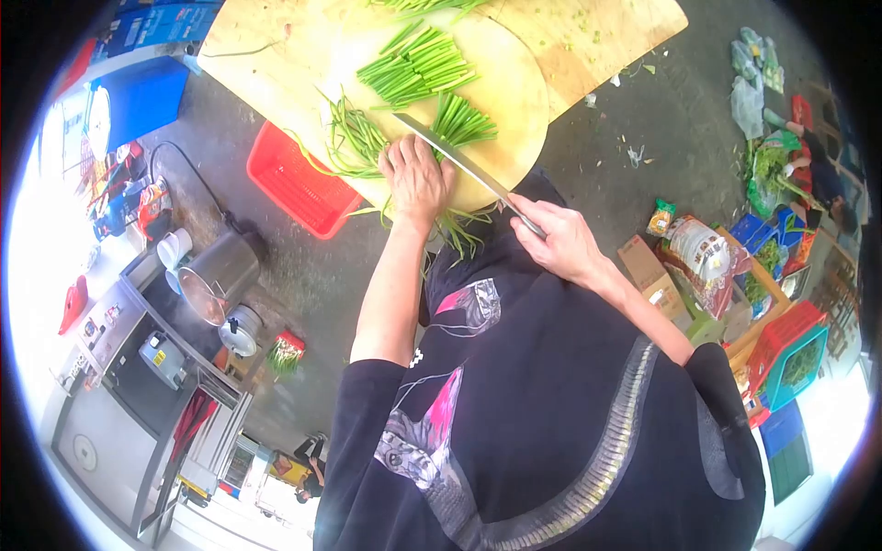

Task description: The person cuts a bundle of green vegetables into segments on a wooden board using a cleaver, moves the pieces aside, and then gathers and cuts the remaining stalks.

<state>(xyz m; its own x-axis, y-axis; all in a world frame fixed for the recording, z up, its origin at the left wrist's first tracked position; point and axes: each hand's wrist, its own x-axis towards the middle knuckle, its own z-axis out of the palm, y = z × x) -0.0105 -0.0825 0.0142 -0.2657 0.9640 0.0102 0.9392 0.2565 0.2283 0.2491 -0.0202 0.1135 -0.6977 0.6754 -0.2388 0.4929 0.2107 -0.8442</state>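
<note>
My right hand [556, 237] is closed round the handle of a long kitchen knife [469, 165], whose blade slants up and left across a bunch of green stalks that look like garlic scapes [363, 138]. My left hand [419, 180] presses on this bunch beside the blade, its fingers curled over the stalks. Loose ends trail below it over the edge of the round cutting board [519, 83]. Beyond the knife lie cut stalks [464, 119], and a neat pile of cut lengths [418, 66] sits farther up the board.
Under the round board is a wooden table [625, 37]. A red plastic basket [299, 179] stands below its left edge. On the floor to the left is a large metal pot [220, 271]. Crates, boxes and bags of greens are at the right, where another person [822, 174] handles greens.
</note>
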